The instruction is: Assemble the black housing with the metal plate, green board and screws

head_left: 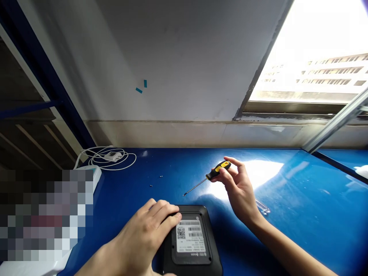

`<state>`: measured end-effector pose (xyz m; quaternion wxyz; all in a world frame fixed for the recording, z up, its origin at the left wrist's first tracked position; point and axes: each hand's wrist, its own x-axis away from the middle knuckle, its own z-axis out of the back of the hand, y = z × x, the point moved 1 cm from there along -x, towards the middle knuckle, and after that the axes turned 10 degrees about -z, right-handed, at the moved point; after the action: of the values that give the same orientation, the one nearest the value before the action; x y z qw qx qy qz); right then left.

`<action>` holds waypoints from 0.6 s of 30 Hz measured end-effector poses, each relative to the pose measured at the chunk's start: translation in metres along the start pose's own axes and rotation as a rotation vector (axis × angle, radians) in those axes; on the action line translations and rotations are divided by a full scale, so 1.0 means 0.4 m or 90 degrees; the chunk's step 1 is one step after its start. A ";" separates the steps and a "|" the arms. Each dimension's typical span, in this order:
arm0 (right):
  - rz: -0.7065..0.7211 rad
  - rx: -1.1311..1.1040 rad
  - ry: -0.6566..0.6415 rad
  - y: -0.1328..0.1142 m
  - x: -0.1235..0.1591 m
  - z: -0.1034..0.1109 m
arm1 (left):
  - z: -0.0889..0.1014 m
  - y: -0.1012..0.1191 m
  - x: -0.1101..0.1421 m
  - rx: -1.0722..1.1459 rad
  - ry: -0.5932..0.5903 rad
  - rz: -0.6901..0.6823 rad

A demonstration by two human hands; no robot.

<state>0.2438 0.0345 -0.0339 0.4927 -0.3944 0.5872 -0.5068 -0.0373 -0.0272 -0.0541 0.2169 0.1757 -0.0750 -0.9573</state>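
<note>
In my right hand [240,188] is a black and yellow screwdriver [219,170], gripped by the handle with thumb and fingers. Its thin shaft slants down to the left, and what looks like a small screw sits at its tip, above the table. My left hand [153,226] grips the left side of a flat black device [214,245], fingers at the far edge and thumb near the front. A white label with a QR code [181,233] covers the recessed face of the device. Two small screws [161,176] lie on the blue table beyond my left hand.
A white adapter [113,156] with coiled cable rests at the back left of the blue table [123,191]. On the left stands a white-edged item [97,178], mostly pixelated. A clear plastic piece [263,207] lies behind my right wrist. A metal post [336,119] rises at the right.
</note>
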 end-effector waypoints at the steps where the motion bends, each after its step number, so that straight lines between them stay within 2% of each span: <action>1: -0.018 -0.015 0.006 0.006 -0.007 0.003 | 0.007 -0.001 0.003 -0.001 -0.004 0.020; 4: -0.057 -0.048 0.008 0.022 -0.020 0.009 | 0.028 -0.005 0.006 -0.022 0.004 0.080; 8: -0.061 -0.061 -0.008 0.022 -0.020 0.002 | 0.054 -0.012 0.001 -0.052 0.034 0.117; 13: -0.039 -0.063 -0.014 0.007 -0.013 -0.007 | 0.067 -0.017 -0.022 -0.007 0.052 0.114; 18: -0.016 -0.075 -0.022 0.006 -0.013 -0.011 | 0.074 -0.011 -0.094 -0.004 0.068 0.051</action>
<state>0.2408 0.0409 -0.0354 0.4722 -0.4386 0.6026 -0.4706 -0.0181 -0.0045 -0.0161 0.2590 0.2225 -0.0676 -0.9375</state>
